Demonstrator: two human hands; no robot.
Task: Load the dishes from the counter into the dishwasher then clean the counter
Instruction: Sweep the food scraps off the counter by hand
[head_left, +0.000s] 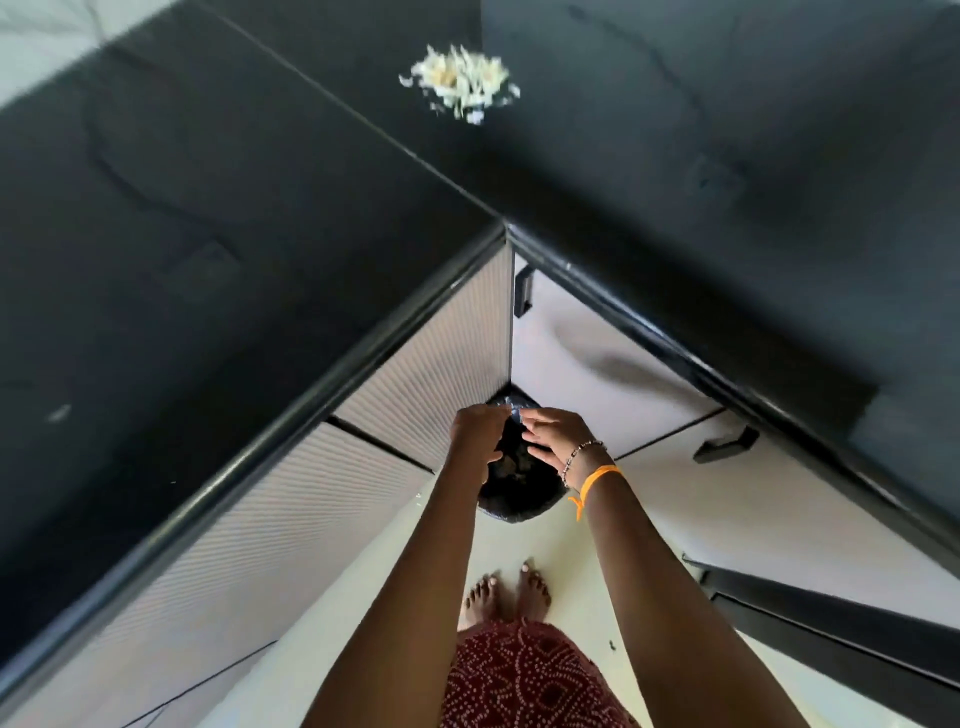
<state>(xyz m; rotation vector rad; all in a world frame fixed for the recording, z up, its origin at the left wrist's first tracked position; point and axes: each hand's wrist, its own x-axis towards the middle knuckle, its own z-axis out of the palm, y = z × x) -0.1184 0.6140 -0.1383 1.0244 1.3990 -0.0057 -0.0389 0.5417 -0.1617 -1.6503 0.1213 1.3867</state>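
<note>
No dishes visible on the black counter (675, 156), so loading looks done (dishwasher itself not clearly identifiable). Cleaning is unfinished: a pile of white scraps (460, 83) sits at 12 o'clock, well apart from the hands. Left hand (475, 436) and right hand (556, 436) both pinch something small and shiny over the black-lined bin (511, 493) in the corner at 6 o'clock. Cabinet handles (523, 291) nearby; nothing blocks the scraps.

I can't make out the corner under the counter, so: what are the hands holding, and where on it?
Both the left hand and right hand pinch the black bin bag at its top rim.
</note>
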